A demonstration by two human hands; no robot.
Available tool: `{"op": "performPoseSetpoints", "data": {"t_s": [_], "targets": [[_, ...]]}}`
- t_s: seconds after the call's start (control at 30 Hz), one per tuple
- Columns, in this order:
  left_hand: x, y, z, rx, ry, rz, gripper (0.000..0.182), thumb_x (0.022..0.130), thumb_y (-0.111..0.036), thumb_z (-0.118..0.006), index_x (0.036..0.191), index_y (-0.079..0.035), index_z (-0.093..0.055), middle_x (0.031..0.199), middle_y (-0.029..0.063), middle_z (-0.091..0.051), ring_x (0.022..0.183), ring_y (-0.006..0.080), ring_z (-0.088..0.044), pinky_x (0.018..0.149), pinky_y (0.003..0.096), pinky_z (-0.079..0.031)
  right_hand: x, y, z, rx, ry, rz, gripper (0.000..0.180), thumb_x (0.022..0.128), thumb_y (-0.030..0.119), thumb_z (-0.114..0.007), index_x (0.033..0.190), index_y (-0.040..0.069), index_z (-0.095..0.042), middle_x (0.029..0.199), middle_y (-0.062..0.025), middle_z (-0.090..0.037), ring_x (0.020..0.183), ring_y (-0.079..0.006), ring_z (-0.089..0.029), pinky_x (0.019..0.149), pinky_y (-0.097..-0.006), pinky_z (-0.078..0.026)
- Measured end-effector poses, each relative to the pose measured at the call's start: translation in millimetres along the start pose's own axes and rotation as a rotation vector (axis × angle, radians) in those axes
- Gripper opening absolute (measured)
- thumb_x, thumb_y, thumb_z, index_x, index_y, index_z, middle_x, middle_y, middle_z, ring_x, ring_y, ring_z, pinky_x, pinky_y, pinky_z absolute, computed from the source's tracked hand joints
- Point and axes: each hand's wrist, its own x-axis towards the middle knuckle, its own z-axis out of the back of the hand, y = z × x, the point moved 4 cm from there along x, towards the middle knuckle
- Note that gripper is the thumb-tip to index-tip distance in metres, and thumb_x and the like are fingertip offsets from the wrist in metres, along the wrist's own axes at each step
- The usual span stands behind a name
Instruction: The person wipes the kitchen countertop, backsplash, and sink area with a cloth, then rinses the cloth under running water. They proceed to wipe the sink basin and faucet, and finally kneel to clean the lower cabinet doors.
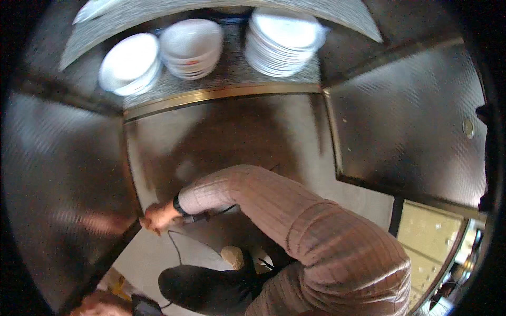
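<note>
My right hand (pixel 156 219) reaches across to the left, at the bottom edge of the left cabinet door (pixel 75 170); whether its fingers grip that edge cannot be made out. A black band sits on its wrist below a ribbed sleeve (pixel 261 197). My left hand (pixel 102 306) is at the bottom left rim of the view, blurred and partly cut off, with a black device (pixel 146 306) at its wrist. Inside the cabinet, a shelf (pixel 233 67) bears white bowls (pixel 132 63), more stacked bowls (pixel 191 47) and a tall stack of white plates (pixel 286 43).
The right cabinet door (pixel 403 130) stands open on the other side. An upper grey shelf (pixel 221 6) juts out above the dishes. A thin cable (pixel 176 247) hangs near my dark-clothed knee (pixel 189 284). Pale yellow drawer fronts (pixel 429 233) are at the lower right.
</note>
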Motion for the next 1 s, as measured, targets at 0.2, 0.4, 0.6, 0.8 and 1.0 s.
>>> {"op": "performPoseSetpoints", "data": {"t_s": [0.2,0.4,0.6,0.8,1.0], "targets": [[-4.8,-18.5,10.6,-0.085,0.053,-0.031,0.042,0.097,-0.030,-0.046,0.121,0.005,-0.047,0.118,0.0167,-0.055,0.108,0.0272,-0.055,0.097,0.0376,-0.042,-118.9,-48.2,44.4,0.543,0.096,0.236,0.031,0.095,0.029,-0.047,0.102,0.001,-0.059,0.107,-0.0100,-0.058,0.102,-0.0162,-0.051,0.087,-0.0317,-0.041],[-68.0,-158.5,6.3,-0.938,1.212,0.193,0.033,0.096,-0.022,-0.052,0.115,0.004,-0.053,0.114,0.0151,-0.060,0.107,0.0253,-0.058,0.095,0.0357,-0.045,-298.7,-97.9,84.2,0.873,-0.598,0.038,0.020,0.092,0.020,-0.045,0.093,0.004,-0.057,0.092,-0.0039,-0.055,0.092,-0.0142,-0.052,0.078,-0.0307,-0.044],[-224.1,-377.2,-17.4,-1.520,2.335,0.433,0.040,0.097,-0.030,-0.050,0.129,-0.007,-0.048,0.126,0.0064,-0.050,0.110,0.0156,-0.052,0.088,0.0297,-0.046,-366.4,-74.9,73.7,0.868,-0.952,0.119,0.045,0.091,0.018,-0.053,0.131,0.005,-0.038,0.131,-0.0093,-0.046,0.120,-0.0156,-0.045,0.097,-0.0306,-0.039],[-310.4,-488.1,-14.5,-1.702,2.294,0.616,0.043,0.095,-0.034,-0.053,0.128,-0.005,-0.050,0.120,0.0076,-0.056,0.104,0.0181,-0.055,0.083,0.0317,-0.049,-482.5,-81.3,-2.6,0.681,-1.176,-0.142,0.074,0.092,0.016,-0.058,0.150,0.006,-0.013,0.152,-0.0125,-0.026,0.136,-0.0218,-0.033,0.109,-0.0363,-0.030],[-352.9,-614.4,4.4,-1.985,2.078,0.814,0.020,0.090,-0.022,-0.062,0.095,-0.003,-0.060,0.082,0.0010,-0.060,0.070,0.0106,-0.056,0.064,0.0256,-0.049,-598.8,-61.1,-165.1,1.098,-1.344,-0.579,0.056,0.089,0.023,-0.063,0.136,0.000,-0.044,0.130,-0.0142,-0.055,0.118,-0.0233,-0.054,0.097,-0.0347,-0.044]]}}
